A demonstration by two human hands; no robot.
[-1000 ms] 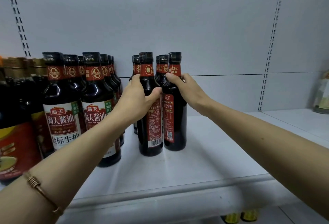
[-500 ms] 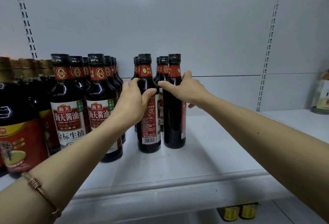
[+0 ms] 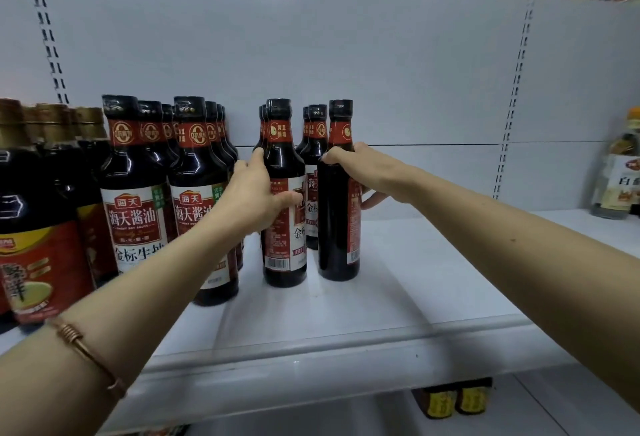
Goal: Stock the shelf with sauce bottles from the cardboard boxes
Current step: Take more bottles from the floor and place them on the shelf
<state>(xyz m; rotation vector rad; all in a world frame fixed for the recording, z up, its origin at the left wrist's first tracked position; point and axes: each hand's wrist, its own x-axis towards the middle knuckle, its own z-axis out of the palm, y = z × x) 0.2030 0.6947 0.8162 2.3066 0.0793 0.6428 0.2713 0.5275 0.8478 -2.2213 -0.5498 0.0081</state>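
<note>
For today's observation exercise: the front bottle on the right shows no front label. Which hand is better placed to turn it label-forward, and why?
The right hand. It already grips that unturned bottle at the shoulder, thumb behind. The left hand holds the neighbouring bottle, whose label also sits partly sideways.

Dark, glossy bottles (image 3: 337,220) with bright highlights on their shoulders are seen, looking like glass or hard plastic. Smooth black caps (image 3: 278,106) and red paper-like labels (image 3: 136,224) with a slight sheen are carried. The shelf (image 3: 398,297) and back panel (image 3: 346,54) appear as matt white painted metal. On the left wrist a coppery metal bracelet (image 3: 81,343) with coiled wire is worn.
</note>
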